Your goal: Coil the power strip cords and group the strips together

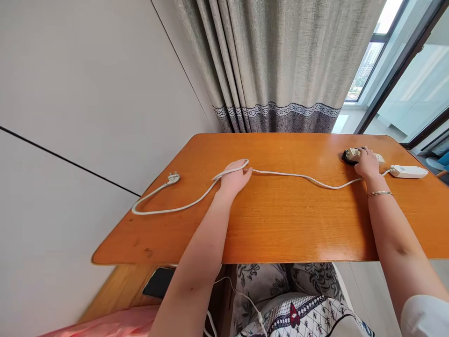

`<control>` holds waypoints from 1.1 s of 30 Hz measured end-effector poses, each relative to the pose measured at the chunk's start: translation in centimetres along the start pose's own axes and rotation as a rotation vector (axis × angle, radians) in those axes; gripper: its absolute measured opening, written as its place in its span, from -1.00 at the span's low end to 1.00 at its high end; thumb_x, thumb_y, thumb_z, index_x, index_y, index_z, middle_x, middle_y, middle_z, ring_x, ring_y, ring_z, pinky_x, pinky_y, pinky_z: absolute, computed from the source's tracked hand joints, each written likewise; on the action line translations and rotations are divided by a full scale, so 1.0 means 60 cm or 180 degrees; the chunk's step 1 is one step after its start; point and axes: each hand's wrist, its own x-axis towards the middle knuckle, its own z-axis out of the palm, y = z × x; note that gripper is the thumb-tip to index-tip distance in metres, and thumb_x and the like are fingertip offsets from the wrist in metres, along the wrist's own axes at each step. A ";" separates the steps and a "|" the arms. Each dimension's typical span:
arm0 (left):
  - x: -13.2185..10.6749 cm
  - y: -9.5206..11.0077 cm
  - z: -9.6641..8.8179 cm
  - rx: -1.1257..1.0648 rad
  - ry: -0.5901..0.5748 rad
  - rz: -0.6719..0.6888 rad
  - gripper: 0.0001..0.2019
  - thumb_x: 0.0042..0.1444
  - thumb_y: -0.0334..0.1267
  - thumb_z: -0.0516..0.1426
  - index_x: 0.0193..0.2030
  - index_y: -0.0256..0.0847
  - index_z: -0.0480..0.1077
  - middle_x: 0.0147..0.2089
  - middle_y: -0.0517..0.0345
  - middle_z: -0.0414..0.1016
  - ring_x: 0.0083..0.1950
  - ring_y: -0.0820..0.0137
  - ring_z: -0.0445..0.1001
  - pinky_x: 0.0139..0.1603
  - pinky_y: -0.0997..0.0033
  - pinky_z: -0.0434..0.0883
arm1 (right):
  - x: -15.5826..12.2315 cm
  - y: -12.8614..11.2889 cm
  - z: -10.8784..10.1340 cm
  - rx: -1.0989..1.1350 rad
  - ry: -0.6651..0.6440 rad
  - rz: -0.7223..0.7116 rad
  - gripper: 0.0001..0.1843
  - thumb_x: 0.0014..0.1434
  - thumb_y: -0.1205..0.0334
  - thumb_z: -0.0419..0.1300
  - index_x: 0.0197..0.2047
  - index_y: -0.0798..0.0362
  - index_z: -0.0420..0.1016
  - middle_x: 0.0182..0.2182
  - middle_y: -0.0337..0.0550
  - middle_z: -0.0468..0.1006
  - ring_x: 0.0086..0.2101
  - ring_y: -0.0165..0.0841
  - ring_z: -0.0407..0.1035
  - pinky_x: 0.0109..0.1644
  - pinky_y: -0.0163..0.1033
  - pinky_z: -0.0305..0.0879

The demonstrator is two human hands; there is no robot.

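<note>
My left hand (235,178) is at the middle of the wooden table, closed on a white power cord (298,175). A loop of the cord crosses the back of this hand, and some fingers are hidden. To its left, the cord bends round to a white plug (173,178) lying on the table. Rightward, the cord runs under my right wrist to a white power strip (409,172). My right hand (367,164) is at the far right, closed over a cream-coloured power strip (353,154) with a black cord (347,158) bunched at its left end.
The orange-brown table (280,224) has a grey wall panel (87,93) on its left and a patterned curtain (280,65) behind. Glass doors stand at the right. Below the front edge are a dark phone-like slab (157,282) and a thin white cable (245,296).
</note>
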 end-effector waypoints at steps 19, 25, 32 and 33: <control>0.042 -0.068 -0.033 -0.5024 0.1720 -0.2123 -0.69 0.36 -0.14 -0.01 -0.39 -0.21 0.32 -0.41 0.17 0.42 -0.44 0.54 0.38 -0.37 0.56 0.36 | 0.016 0.003 -0.018 0.0126 -0.0365 0.0159 -0.20 0.08 -0.05 0.19 0.34 0.10 0.23 0.25 0.25 0.35 0.28 0.14 0.22 0.36 0.33 0.09; 0.028 -0.025 0.009 -0.4120 0.0473 -0.1571 -0.82 0.11 -0.18 0.21 -0.39 -0.26 0.44 -0.36 0.08 0.56 -0.46 0.52 0.44 -0.39 0.54 0.38 | 0.024 0.019 -0.016 -0.0372 -0.0225 0.0054 -0.30 0.06 -0.14 0.21 0.16 0.15 0.43 0.16 0.30 0.41 0.23 0.23 0.21 0.25 0.27 0.20; 0.003 0.009 0.059 -0.3526 -0.0471 -0.0380 -0.27 0.05 -0.34 0.21 0.41 -0.02 0.23 0.53 -0.08 0.18 -0.05 0.40 0.61 0.13 0.27 0.49 | 0.019 0.001 -0.013 0.0389 -0.0172 0.0245 -0.18 0.00 -0.29 0.32 0.17 0.11 0.45 0.17 0.24 0.36 0.03 0.06 0.43 0.13 0.11 0.37; 0.004 0.009 0.065 -0.3539 -0.0451 -0.0259 -0.22 0.10 -0.27 0.21 0.48 0.04 0.12 0.57 -0.07 0.09 -0.02 0.38 0.61 0.15 0.23 0.48 | 0.020 -0.006 -0.015 0.0581 -0.0098 0.0218 -0.20 -0.01 -0.28 0.33 0.13 0.11 0.46 0.14 0.23 0.38 0.03 0.03 0.43 0.13 0.09 0.37</control>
